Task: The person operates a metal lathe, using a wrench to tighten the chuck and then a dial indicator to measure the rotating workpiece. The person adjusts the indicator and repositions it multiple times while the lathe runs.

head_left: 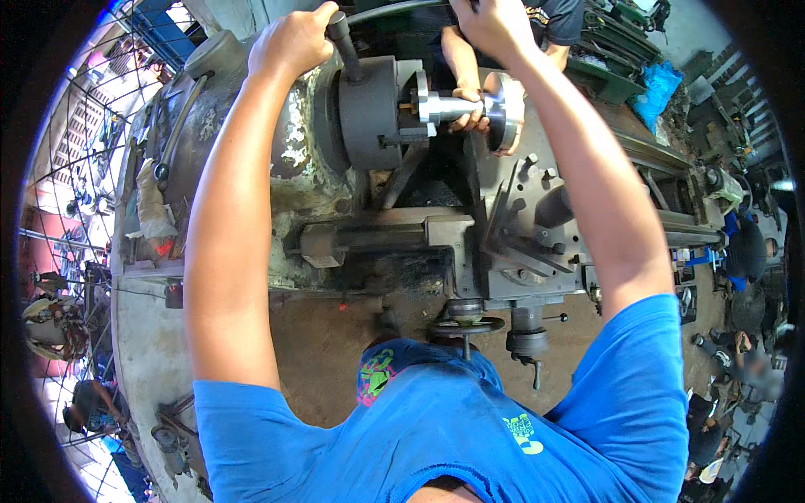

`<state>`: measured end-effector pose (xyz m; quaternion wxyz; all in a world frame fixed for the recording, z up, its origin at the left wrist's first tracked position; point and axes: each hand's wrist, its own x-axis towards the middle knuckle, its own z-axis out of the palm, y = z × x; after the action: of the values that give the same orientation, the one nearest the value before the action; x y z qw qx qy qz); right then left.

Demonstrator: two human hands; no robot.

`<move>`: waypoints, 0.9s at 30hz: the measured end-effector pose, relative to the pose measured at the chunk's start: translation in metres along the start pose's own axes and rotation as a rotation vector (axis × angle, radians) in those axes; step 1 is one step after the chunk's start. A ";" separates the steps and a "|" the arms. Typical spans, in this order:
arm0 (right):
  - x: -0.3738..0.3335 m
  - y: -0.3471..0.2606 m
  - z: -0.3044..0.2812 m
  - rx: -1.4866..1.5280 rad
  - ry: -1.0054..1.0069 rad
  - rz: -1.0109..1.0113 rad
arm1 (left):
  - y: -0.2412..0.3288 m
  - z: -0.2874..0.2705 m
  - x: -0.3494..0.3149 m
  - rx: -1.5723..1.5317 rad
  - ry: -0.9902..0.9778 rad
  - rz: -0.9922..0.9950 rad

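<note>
A chuck key (344,46) stands in the top of the dark lathe chuck (369,113), its long curved-looking bar running to the right at the upper edge. My left hand (292,44) is closed at the key's head, on the bar's left end. My right hand (496,29) is closed around the bar's right end; its fingertips are partly cut off by the picture's edge. Below the bar, a shiny flanged metal shaft (453,109) sits at the chuck jaws (415,105). Another person's hand (470,113) grips its middle, and fingers support the large disc (503,113) from below.
The worn lathe headstock (289,142) is on the left, with a lever (180,126). At right are the carriage with its tool post (545,205) and bolts. A handwheel (467,325) and crank (535,369) jut toward my body. A blue bag (654,96) lies far right.
</note>
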<state>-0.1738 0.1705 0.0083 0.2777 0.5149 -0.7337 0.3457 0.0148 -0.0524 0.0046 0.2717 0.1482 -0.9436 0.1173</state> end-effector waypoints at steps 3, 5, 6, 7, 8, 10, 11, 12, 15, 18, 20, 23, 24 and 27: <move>-0.054 0.006 0.015 -0.097 0.227 -0.083 | 0.002 0.002 -0.005 -0.051 0.002 -0.038; -0.079 0.011 0.024 -0.079 -0.328 0.082 | 0.003 -0.002 -0.006 -0.079 -0.017 -0.062; -0.088 0.013 0.028 -0.116 -0.691 0.067 | 0.004 -0.004 -0.006 -0.085 -0.021 -0.055; -0.096 0.016 0.029 -0.127 -0.830 0.000 | 0.006 -0.006 -0.007 -0.082 -0.014 -0.043; -0.098 0.013 0.041 -0.171 -0.907 -0.001 | 0.007 -0.009 -0.006 -0.074 -0.014 -0.033; -0.096 0.009 0.059 -0.131 -1.061 -0.071 | 0.008 -0.014 -0.006 -0.087 -0.040 -0.030; -0.094 0.008 0.065 -0.098 -1.091 -0.097 | 0.008 -0.016 -0.006 -0.106 -0.053 -0.034; -0.097 0.005 0.073 -0.114 -1.140 -0.080 | 0.008 -0.016 -0.008 -0.117 -0.068 -0.030; -0.101 0.005 0.085 -0.187 -1.018 -0.047 | 0.007 -0.017 -0.007 -0.150 -0.105 -0.062; -0.106 0.010 0.091 -0.139 -1.028 -0.066 | 0.006 -0.016 -0.008 -0.190 -0.096 -0.050; -0.114 0.013 0.089 -0.126 -0.928 -0.141 | 0.005 -0.016 -0.008 -0.210 -0.100 -0.039; -0.121 0.015 0.085 -0.068 -0.910 -0.172 | 0.005 -0.017 -0.008 -0.199 -0.113 -0.048; -0.123 0.016 0.084 -0.032 -0.881 -0.199 | 0.004 -0.019 -0.008 -0.185 -0.132 -0.059; -0.137 0.015 0.074 -0.083 -0.923 -0.382 | 0.003 -0.021 -0.006 -0.183 -0.145 -0.064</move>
<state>-0.1485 0.1924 -0.1446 0.0025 0.7276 -0.6859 -0.0046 0.0291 -0.0413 0.0183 0.2187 0.1610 -0.9623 0.0111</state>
